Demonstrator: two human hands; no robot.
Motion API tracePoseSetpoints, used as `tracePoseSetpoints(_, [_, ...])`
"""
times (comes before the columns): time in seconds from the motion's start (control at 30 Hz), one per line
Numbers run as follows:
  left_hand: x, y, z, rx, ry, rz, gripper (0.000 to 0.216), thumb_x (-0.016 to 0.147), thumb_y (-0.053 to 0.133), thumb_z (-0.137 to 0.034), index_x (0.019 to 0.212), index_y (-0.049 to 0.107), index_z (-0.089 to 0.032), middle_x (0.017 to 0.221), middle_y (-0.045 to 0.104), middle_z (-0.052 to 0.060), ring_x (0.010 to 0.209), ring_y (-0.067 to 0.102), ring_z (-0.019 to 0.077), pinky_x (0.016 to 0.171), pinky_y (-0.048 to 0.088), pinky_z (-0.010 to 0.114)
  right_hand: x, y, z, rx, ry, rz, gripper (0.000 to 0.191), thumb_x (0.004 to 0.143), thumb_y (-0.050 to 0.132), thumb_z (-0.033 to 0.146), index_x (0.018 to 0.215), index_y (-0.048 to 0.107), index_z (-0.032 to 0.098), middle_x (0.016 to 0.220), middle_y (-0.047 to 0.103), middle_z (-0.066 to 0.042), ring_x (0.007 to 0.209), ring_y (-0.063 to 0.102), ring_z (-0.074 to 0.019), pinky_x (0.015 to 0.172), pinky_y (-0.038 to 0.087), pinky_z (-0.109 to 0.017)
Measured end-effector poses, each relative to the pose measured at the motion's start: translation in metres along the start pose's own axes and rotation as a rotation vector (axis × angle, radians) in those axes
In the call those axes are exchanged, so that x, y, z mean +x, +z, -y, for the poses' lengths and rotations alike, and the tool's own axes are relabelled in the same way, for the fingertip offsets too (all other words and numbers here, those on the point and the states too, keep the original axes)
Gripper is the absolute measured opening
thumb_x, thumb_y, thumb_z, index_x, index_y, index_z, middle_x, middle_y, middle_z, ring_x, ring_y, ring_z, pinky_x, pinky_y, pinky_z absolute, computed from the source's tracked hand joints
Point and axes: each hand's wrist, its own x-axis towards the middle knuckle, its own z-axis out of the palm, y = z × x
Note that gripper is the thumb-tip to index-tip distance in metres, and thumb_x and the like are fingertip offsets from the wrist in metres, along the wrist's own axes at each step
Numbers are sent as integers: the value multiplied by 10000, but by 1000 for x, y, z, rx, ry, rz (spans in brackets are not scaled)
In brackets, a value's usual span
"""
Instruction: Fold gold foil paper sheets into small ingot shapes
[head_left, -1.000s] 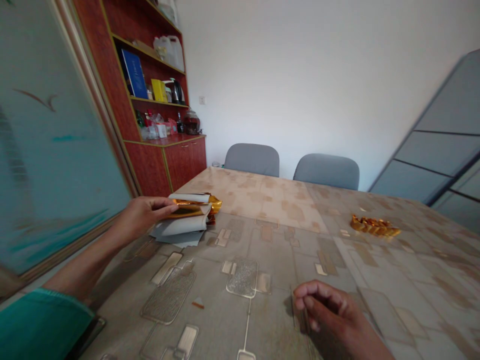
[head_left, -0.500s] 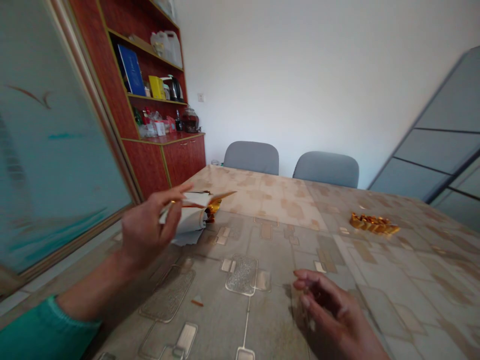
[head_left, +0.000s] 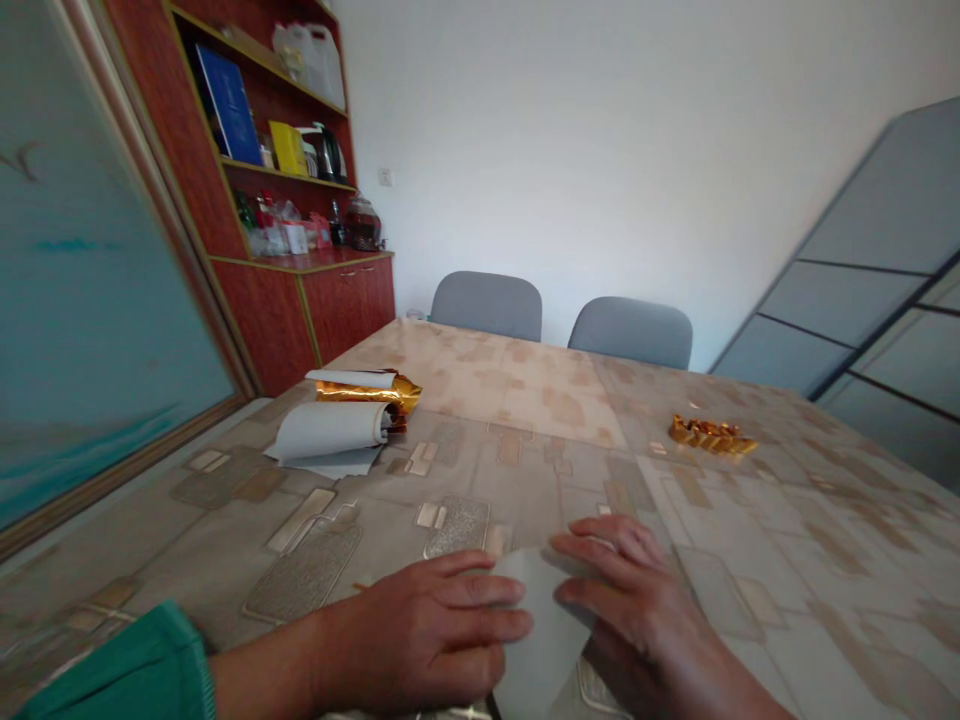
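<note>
A pale grey sheet of paper (head_left: 541, 640) lies on the patterned table (head_left: 525, 470) right in front of me. My left hand (head_left: 427, 635) rests on its left side with fingers stretched flat. My right hand (head_left: 637, 600) lies on its right side, fingers also stretched over the sheet. Further back on the left sits a stack of curled sheets (head_left: 337, 435), grey on one face and shiny gold (head_left: 367, 390) on the other. A small heap of folded gold pieces (head_left: 711, 435) lies far right on the table.
Two grey chairs (head_left: 559, 318) stand at the table's far side. A red-brown cabinet (head_left: 300, 270) with shelves of bottles, a kettle and boxes fills the back left. A teal glass panel (head_left: 90, 300) runs along the left; grey panels (head_left: 877, 300) lean at right.
My left hand left the stack with one sheet and brought it down in front of me. Both hands now lie flat on that sheet. The view shifted slightly left and down.
</note>
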Motion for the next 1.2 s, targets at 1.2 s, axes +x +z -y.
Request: tracePoseSetpoints(1.2, [-19, -2, -31, -160, -582, -8, 160, 995, 440, -177, 922, 573, -228, 782, 674, -28, 638, 673, 116, 612, 531, 165, -11, 19, 7, 495, 308, 94, 348, 1063, 470, 381, 841, 677, 212, 812, 689, -15, 773, 641, -175, 721, 503, -290])
